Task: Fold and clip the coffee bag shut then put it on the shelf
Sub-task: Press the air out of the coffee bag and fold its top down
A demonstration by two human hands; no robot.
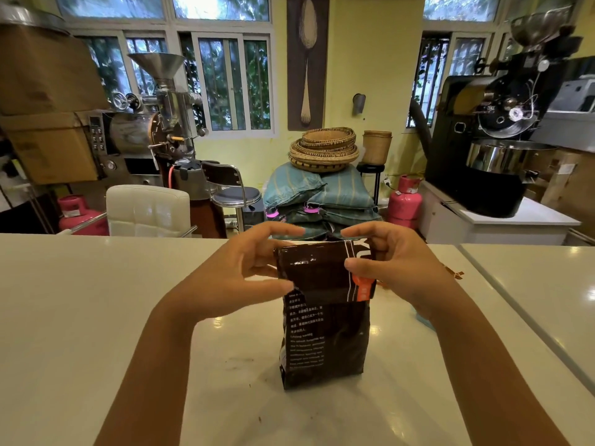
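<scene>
White table holds a brown coffee bag standing up; left hand and right hand pinch its folded top.

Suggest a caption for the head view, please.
Both hands, left hand and right hand, fold the coffee bag top over on the white counter.

coffee bag upright on white tabletop, roughly centre. Dark brown glossy foil, white print down the facing panel, orange band at its right edge. Top section folded over toward the camera, flap hanging flat against the upper front; base flat on the surface
</scene>
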